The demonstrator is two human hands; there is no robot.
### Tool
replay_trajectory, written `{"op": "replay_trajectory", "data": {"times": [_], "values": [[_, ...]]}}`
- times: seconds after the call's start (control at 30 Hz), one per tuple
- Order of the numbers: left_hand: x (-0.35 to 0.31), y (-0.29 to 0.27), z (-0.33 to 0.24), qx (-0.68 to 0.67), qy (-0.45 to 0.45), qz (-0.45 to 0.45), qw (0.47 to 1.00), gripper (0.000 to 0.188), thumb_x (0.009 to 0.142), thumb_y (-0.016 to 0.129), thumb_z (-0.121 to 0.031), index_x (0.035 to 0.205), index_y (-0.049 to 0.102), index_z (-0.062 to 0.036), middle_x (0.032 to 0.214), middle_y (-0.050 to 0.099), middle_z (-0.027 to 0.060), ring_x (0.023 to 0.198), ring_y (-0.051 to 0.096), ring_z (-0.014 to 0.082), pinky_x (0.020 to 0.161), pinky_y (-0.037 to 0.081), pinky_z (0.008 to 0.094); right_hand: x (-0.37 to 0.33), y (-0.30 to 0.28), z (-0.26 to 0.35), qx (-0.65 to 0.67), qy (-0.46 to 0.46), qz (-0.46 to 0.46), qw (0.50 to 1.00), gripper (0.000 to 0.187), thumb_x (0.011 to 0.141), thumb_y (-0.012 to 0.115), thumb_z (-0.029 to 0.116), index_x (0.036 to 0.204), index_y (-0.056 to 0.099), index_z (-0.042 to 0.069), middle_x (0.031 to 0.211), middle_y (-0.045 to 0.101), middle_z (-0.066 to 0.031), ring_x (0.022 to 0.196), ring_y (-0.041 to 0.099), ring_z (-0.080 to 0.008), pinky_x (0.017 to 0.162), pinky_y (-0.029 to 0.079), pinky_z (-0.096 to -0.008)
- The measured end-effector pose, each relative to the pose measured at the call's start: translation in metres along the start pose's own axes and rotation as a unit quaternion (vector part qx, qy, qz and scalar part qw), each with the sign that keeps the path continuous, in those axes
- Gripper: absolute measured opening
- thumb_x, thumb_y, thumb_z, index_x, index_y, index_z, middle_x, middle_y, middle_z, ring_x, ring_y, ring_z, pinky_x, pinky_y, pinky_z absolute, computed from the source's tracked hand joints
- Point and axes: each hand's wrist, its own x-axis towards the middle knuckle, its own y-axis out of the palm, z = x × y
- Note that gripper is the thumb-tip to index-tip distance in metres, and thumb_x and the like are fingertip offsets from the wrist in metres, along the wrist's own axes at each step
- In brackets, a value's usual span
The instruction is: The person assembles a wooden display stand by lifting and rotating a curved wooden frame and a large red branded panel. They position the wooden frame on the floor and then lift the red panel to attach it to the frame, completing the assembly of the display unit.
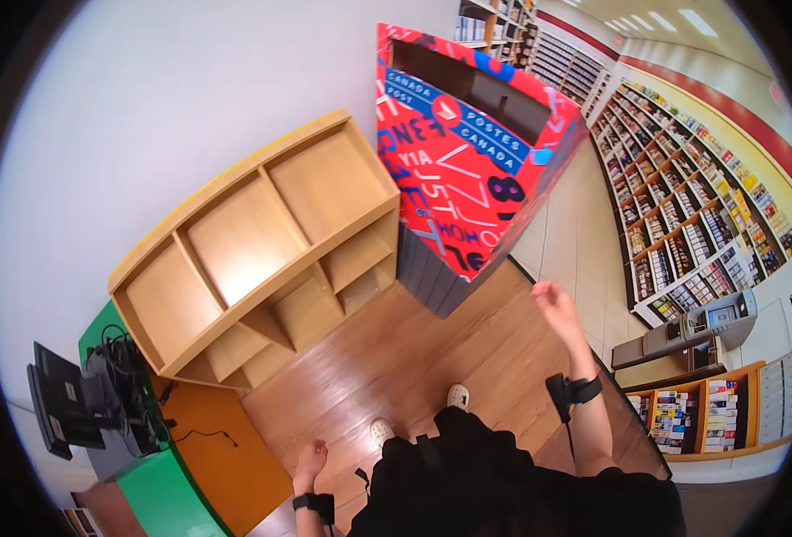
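My right hand (556, 306) is held out in front of me over the floor, near the lower right side of a tall red mailbox (494, 192). Its fingers are loosely bent and apart, with nothing visible in them. My left hand (310, 461) hangs low by my left side, close to an orange desk surface (235, 447). Its fingers look curled in, and no object shows in them. The mailbox has a patterned red front, a wide dark slot at its top and a grey base. Each wrist wears a black strap with a small device.
Beside the mailbox stands a wooden shelf unit (248, 233) with bare compartments. At left, a black monitor (64, 403) and tangled cables sit on a green-sided counter (158, 492). Stocked store shelves (682, 179) and a grey machine with a screen (691, 331) are at right.
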Motion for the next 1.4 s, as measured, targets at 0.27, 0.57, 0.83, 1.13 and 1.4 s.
{"op": "replay_trajectory", "data": {"times": [0.27, 0.57, 0.83, 1.13, 1.4], "values": [[0.083, 0.050, -0.174, 0.000, 0.138, 0.005, 0.990, 0.021, 0.068, 0.047, -0.011, 0.086, 0.053, 0.0004, 0.079, 0.055, 0.0213, 0.077, 0.054, 0.0346, 0.066, 0.043, 0.0380, 0.071, -0.113, 0.017, 0.007, -0.069, -0.072, 0.995, 0.009, 0.079, 0.047, 0.007, 0.085, 0.049, 0.001, 0.076, 0.053, -0.0020, 0.073, 0.051, -0.0097, 0.065, 0.039, -0.0207], [0.081, 0.129, -0.300, -0.053, 0.193, 0.180, 0.963, 0.023, 0.071, 0.045, -0.012, 0.091, 0.052, -0.0046, 0.084, 0.056, 0.0187, 0.082, 0.052, 0.0334, 0.071, 0.042, 0.0368, 0.125, -0.062, 0.056, -0.071, -0.216, 0.051, 0.973, 0.026, 0.076, 0.043, -0.001, 0.101, 0.047, 0.003, 0.089, 0.052, -0.0041, 0.066, 0.049, -0.0081, 0.054, 0.035, -0.0197], [0.092, 0.090, -0.245, 0.032, 0.020, 0.097, 0.995, 0.025, 0.072, 0.043, -0.015, 0.091, 0.053, -0.0019, 0.087, 0.055, 0.0190, 0.085, 0.052, 0.0323, 0.073, 0.042, 0.0360, 0.192, -0.027, 0.068, -0.251, -0.321, -0.040, 0.912, 0.046, 0.072, 0.045, -0.001, 0.116, 0.034, 0.002, 0.119, 0.036, -0.0149, 0.091, 0.047, -0.0224, 0.071, 0.041, -0.0287], [0.201, 0.038, -0.213, -0.080, 0.022, -0.026, 0.996, 0.019, 0.072, 0.045, -0.015, 0.082, 0.055, -0.0029, 0.079, 0.056, 0.0194, 0.079, 0.053, 0.0339, 0.069, 0.042, 0.0385, 0.220, 0.024, 0.091, -0.221, -0.127, -0.033, 0.966, 0.018, 0.077, 0.045, 0.006, 0.092, 0.049, -0.002, 0.071, 0.057, -0.0142, 0.060, 0.057, -0.0192, 0.054, 0.044, -0.0275], [0.260, 0.024, -0.014, -0.162, -0.227, -0.020, 0.960, 0.019, 0.066, 0.046, -0.013, 0.071, 0.059, -0.0001, 0.068, 0.057, 0.0173, 0.059, 0.056, 0.0282, 0.054, 0.044, 0.0389, 0.277, 0.115, -0.043, -0.229, 0.001, 0.144, 0.963, 0.024, 0.075, 0.053, 0.019, 0.083, 0.053, -0.003, 0.066, 0.058, -0.0133, 0.060, 0.059, -0.0176, 0.051, 0.044, -0.0257]]}}
